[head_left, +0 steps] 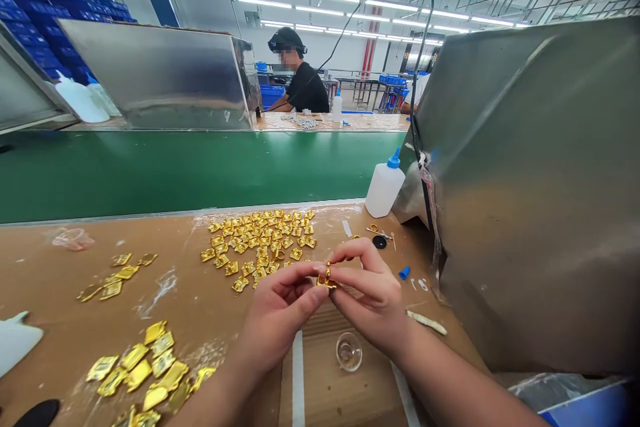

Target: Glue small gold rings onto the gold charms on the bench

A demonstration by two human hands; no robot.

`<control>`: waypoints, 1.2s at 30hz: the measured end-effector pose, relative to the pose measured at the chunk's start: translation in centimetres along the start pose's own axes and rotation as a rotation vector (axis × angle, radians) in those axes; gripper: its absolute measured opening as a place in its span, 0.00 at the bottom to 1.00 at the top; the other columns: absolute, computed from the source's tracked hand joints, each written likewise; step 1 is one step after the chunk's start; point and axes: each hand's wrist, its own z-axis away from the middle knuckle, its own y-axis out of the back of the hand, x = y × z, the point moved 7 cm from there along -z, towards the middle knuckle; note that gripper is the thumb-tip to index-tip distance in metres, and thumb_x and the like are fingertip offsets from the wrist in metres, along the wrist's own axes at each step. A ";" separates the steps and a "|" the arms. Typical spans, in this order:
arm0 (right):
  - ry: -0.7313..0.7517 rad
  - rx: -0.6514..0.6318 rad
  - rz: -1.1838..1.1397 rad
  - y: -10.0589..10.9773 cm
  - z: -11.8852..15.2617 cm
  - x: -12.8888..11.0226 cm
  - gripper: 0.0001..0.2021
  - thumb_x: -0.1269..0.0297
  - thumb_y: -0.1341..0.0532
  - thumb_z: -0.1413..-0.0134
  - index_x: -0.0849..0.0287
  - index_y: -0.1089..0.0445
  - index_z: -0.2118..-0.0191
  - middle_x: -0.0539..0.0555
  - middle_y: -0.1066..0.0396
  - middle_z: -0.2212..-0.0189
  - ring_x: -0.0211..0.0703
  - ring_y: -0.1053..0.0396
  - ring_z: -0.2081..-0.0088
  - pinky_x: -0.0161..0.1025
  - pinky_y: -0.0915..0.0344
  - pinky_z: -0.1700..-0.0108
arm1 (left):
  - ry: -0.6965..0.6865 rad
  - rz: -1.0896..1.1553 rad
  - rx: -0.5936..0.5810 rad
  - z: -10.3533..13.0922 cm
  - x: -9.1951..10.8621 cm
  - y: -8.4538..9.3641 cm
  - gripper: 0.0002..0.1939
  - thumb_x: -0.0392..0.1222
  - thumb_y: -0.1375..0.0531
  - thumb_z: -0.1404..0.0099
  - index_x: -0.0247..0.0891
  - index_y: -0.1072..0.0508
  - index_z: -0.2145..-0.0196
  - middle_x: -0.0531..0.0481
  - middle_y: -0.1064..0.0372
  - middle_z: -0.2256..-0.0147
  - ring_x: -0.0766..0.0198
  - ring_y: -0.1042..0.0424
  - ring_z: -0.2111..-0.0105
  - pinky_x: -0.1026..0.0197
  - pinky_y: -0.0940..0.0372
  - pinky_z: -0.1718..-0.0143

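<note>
A small gold piece with a ring-like loop (327,276) is held between both hands over the brown work surface (200,307). My left hand (287,307) pinches it from the left with thumb and index finger. From the right, the fingers of my right hand (373,293) close on the same piece. Beyond the hands lies a wide spread of similar gold pieces (263,235). Flat gold pieces (163,363) are heaped at the lower left, with a smaller group (111,290) above them. Below the hands sits a small clear cup (349,351).
A white bottle with blue cap (385,187) stands behind my right hand. A large metal panel (540,200) borders the right side. Near it lie a black disc (379,241) and a blue cap (405,272). Across the green belt (200,170) sits a person (305,80).
</note>
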 end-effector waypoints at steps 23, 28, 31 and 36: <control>-0.105 -0.026 -0.008 -0.6 0.2 1.4 0.17 0.74 0.34 0.39 0.50 0.22 0.47 0.57 0.32 0.51 0.47 0.30 0.49 0.48 0.29 0.49 | 0.072 0.025 -0.024 -0.6 -1.3 0.4 0.19 0.55 0.30 0.35 0.39 0.19 0.53 0.56 0.34 0.77 0.75 0.44 0.82 0.71 0.49 0.80; 0.024 -0.009 0.161 0.1 0.3 0.9 0.15 0.75 0.34 0.39 0.54 0.23 0.49 0.57 0.31 0.52 0.47 0.29 0.50 0.49 0.29 0.50 | 0.136 0.058 -0.074 -0.5 -1.9 -0.1 0.21 0.58 0.33 0.33 0.37 0.20 0.54 0.61 0.45 0.84 0.75 0.50 0.84 0.70 0.54 0.81; 0.063 -0.005 0.235 0.3 0.3 0.6 0.14 0.75 0.33 0.39 0.55 0.23 0.50 0.57 0.31 0.54 0.47 0.29 0.51 0.48 0.30 0.52 | 0.159 0.064 -0.068 -0.3 -1.8 -0.4 0.21 0.58 0.33 0.33 0.37 0.20 0.54 0.61 0.45 0.84 0.75 0.52 0.84 0.69 0.55 0.81; 0.097 -0.003 0.293 0.6 0.0 0.0 0.09 0.74 0.35 0.37 0.56 0.23 0.53 0.52 0.33 0.64 0.43 0.33 0.61 0.45 0.36 0.57 | 0.177 0.058 -0.056 -0.3 -1.8 -0.4 0.22 0.58 0.31 0.35 0.36 0.21 0.55 0.62 0.45 0.84 0.75 0.52 0.84 0.69 0.55 0.81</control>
